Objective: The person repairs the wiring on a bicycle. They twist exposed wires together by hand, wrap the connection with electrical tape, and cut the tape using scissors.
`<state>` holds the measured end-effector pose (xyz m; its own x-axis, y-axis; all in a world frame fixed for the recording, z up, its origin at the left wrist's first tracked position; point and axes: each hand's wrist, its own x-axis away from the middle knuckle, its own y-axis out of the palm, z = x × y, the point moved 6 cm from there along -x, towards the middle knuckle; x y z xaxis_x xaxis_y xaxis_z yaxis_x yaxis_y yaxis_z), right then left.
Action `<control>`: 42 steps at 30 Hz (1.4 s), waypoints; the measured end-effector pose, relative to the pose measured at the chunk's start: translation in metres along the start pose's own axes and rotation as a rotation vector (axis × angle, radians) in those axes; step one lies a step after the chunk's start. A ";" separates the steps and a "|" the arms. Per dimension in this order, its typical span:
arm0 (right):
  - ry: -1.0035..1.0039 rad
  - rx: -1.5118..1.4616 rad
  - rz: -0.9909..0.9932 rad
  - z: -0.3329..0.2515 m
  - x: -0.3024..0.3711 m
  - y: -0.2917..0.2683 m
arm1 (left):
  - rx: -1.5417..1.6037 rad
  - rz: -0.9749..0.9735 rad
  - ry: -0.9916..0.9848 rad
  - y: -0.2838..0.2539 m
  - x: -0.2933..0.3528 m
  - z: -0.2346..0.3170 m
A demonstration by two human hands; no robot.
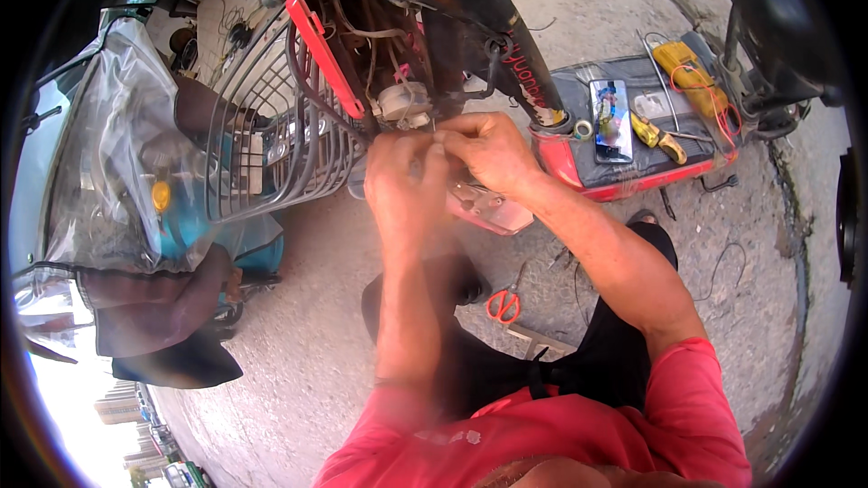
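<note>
A: State what the left hand [404, 183] conceals.

B: Its fingertips close over whatever it pinches; the item cannot be identified. The hand and forearm are motion-blurred.

A: And the right hand [488, 152]?

B: Its fingertips meet the left hand's at 9 o'clock. What sits between them is too small to tell.

A: The wiring bundle [362, 32]?

B: It is cut off by the top edge at 12 o'clock, and individual leads cannot be traced.

A: Anything else?

B: The orange-handled scissors [504, 305] are partly behind the right forearm. The phone [611, 120] screen is too small to make out. The wire basket [271, 117] hides what lies behind it at 9 o'clock.
</note>
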<state>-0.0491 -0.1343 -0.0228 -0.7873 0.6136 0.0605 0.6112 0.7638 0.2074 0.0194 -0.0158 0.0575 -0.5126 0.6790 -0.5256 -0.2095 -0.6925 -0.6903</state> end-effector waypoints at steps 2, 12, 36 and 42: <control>0.012 -0.034 0.002 0.002 -0.001 0.002 | 0.032 0.007 -0.022 -0.001 0.000 -0.001; 0.179 -0.361 -0.128 0.008 -0.001 0.003 | 0.110 0.050 -0.112 -0.008 0.000 0.000; 0.162 -0.342 -0.189 0.009 -0.001 0.000 | 0.215 0.108 0.078 -0.018 0.017 -0.013; 0.232 -0.403 -0.290 0.013 -0.007 0.000 | 0.230 0.074 0.043 -0.018 0.014 -0.014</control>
<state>-0.0432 -0.1361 -0.0360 -0.9439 0.2944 0.1497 0.3232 0.7298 0.6025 0.0278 0.0102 0.0556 -0.4990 0.6304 -0.5946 -0.3594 -0.7749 -0.5199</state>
